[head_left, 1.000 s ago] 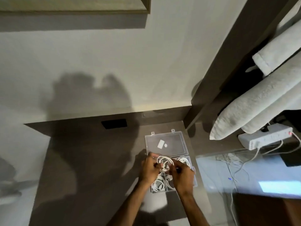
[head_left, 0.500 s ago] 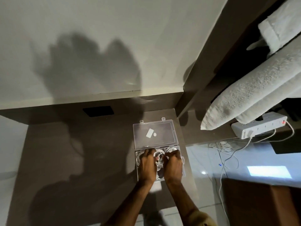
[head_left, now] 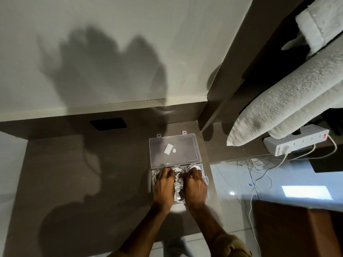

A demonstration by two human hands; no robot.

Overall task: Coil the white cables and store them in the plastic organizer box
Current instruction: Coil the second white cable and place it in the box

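Observation:
A clear plastic organizer box [head_left: 152, 182] lies on the brown desk [head_left: 83, 173] near its right edge. Its lid [head_left: 174, 151] is folded open flat behind it. White coiled cables [head_left: 179, 176] fill the compartments and show between and beyond my fingers. My left hand [head_left: 164, 186] rests palm down over the left compartments, its fingers curled onto a coil. Beside it, my right hand [head_left: 194, 186] covers the right compartments the same way, fingertips on another coil [head_left: 193, 166]. Most of the box's inside is hidden under both hands.
A black socket plate [head_left: 108, 123] sits in the desk's back panel. Rolled white towels [head_left: 289, 101] hang over a shelf at the right. Below them is a white power strip [head_left: 295, 143], with loose cords [head_left: 259, 169] trailing onto the shiny floor.
A second ago both hands held a coil just above the box. They have since come down flat onto the compartments, pressing the coil inside. The camera has moved closer.

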